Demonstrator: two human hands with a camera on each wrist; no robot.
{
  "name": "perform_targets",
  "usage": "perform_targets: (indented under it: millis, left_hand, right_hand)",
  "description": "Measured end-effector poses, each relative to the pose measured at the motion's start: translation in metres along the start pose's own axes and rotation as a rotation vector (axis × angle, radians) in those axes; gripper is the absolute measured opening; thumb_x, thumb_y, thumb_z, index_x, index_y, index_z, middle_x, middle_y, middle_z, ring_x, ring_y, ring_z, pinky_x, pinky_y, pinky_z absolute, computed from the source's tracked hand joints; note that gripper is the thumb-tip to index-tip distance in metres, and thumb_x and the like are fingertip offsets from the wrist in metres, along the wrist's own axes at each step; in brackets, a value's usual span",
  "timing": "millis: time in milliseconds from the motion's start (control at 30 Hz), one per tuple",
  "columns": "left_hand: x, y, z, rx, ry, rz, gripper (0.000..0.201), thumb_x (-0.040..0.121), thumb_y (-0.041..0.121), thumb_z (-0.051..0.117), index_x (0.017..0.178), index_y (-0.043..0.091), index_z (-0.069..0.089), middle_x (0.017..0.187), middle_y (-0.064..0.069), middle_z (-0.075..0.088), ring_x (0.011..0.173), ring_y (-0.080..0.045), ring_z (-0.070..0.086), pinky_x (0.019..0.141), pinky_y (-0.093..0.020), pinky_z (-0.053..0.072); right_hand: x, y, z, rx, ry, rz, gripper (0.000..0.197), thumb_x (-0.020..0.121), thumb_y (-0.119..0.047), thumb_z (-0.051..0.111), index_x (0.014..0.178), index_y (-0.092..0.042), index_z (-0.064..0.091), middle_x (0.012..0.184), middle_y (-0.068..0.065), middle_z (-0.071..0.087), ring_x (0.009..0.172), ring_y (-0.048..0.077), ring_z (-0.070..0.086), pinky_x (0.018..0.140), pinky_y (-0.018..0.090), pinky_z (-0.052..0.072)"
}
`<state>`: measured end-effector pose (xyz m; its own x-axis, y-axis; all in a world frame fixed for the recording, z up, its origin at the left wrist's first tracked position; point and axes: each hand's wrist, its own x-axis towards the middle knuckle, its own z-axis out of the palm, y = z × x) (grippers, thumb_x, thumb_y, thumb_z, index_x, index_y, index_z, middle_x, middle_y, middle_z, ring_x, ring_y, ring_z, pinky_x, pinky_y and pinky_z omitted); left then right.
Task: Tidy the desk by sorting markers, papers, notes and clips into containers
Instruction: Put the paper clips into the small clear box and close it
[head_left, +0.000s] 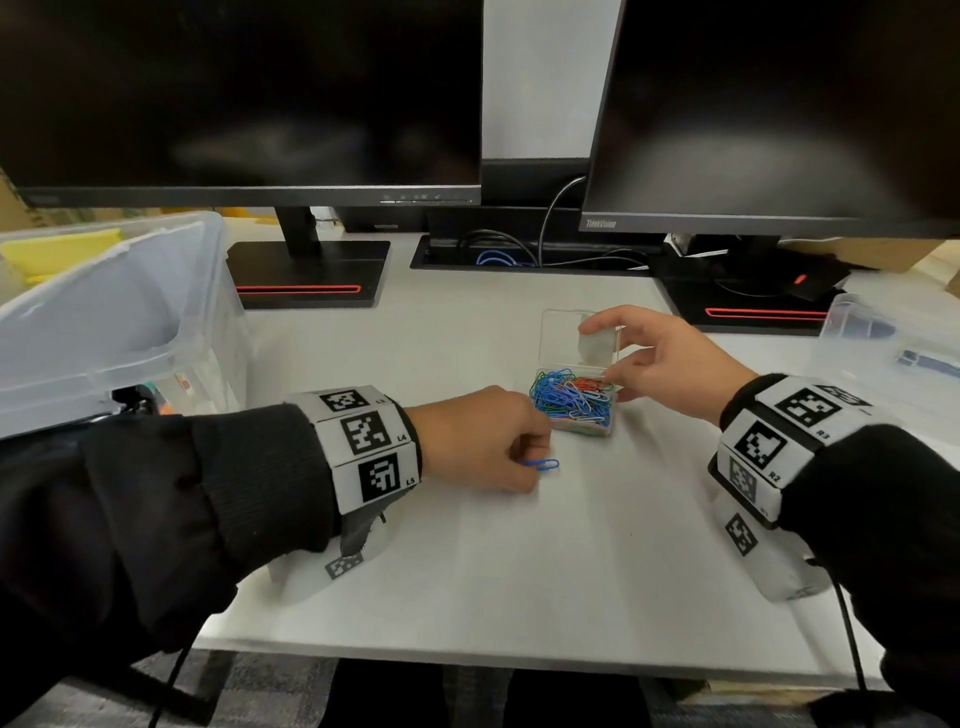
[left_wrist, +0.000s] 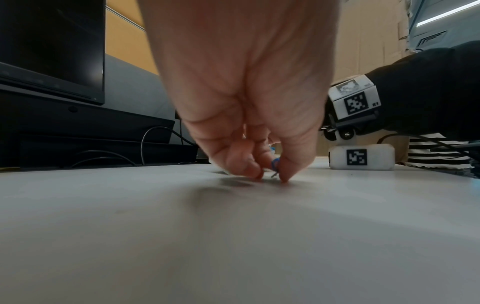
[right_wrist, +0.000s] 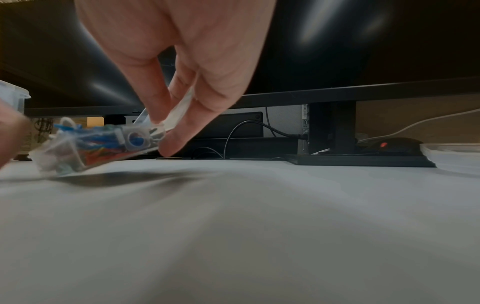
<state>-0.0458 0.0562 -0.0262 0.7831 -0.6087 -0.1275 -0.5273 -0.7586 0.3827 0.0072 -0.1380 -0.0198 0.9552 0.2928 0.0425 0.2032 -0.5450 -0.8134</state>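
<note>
A: Why is the small clear plastic box (head_left: 582, 410) of coloured paper clips sitting tilted?

B: The right hand (head_left: 660, 364) is gripping its open hinged lid (head_left: 576, 338) and raising that side, probably to present the opening. The left hand (head_left: 483, 441) is pinching a loose blue wire paper clip (head_left: 541, 464) against the white desk (head_left: 519, 571), just beside the box.

A: Any room to move?

B: The desk is lying bare toward its near edge; the big translucent plastic bin (head_left: 119, 322) is standing well apart on the left.
</note>
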Motion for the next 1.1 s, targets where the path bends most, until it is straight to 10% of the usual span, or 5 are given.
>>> perform_targets:
  millis: [333,467,733,867,1100]
  left_hand:
    - [0.016,0.003,-0.022,-0.104,0.494,0.054,0.008,0.083,0.014,0.066,0.088,0.008,0.066,0.061,0.023,0.046,0.050,0.001,0.048,0.056,0.000,0.034]
    - [0.035,0.003,-0.025,-0.032,0.427,0.077,0.014,0.085,0.019,0.065,0.094,0.009,0.068,0.082,0.009,0.061,0.057,0.005,0.044,0.061,-0.001,0.034]
    - [0.038,-0.007,-0.025,-0.031,0.755,-0.069,0.020,0.090,0.015,0.052,0.109,0.012,0.057,0.110,-0.003,0.056,0.078,-0.016,0.054,0.079,-0.033,0.048]
    - [0.037,-0.012,-0.023,0.002,0.456,-0.383,0.028,0.092,0.014,0.042,0.116,0.004,0.054,0.116,-0.017,0.061,0.101,-0.033,0.059,0.088,-0.037,0.049]
    - [0.029,-0.010,-0.018,-0.149,0.310,-0.339,0.026,0.085,0.012,0.058,0.110,0.007,0.060,0.095,-0.009,0.069,0.068,-0.013,0.054,0.078,-0.027,0.052]
  right_hand:
    - [-0.003,-0.004,0.001,0.007,-0.048,-0.009,0.040,0.084,0.005,0.059,0.107,-0.027,0.058,0.101,0.000,0.053,0.085,0.023,0.069,0.072,0.028,0.059]
    - [-0.004,-0.006,0.001,0.020,-0.065,-0.008,0.038,0.083,0.006,0.060,0.093,-0.031,0.057,0.105,0.005,0.057,0.088,0.028,0.069,0.075,0.033,0.059]
    - [-0.007,-0.009,-0.001,-0.025,-0.042,-0.005,0.031,0.080,0.009,0.047,0.070,-0.019,0.055,0.100,0.001,0.061,0.087,0.033,0.064,0.074,0.041,0.054]
    - [-0.008,-0.012,-0.002,0.034,0.000,-0.013,0.030,0.080,0.009,0.047,0.068,-0.018,0.053,0.107,0.015,0.063,0.080,0.025,0.056,0.071,0.039,0.050]
    - [-0.004,-0.012,0.000,0.094,0.030,0.059,0.012,0.087,-0.023,0.060,0.090,-0.017,0.049,0.097,0.003,0.063,0.091,0.018,0.060,0.077,0.039,0.054]
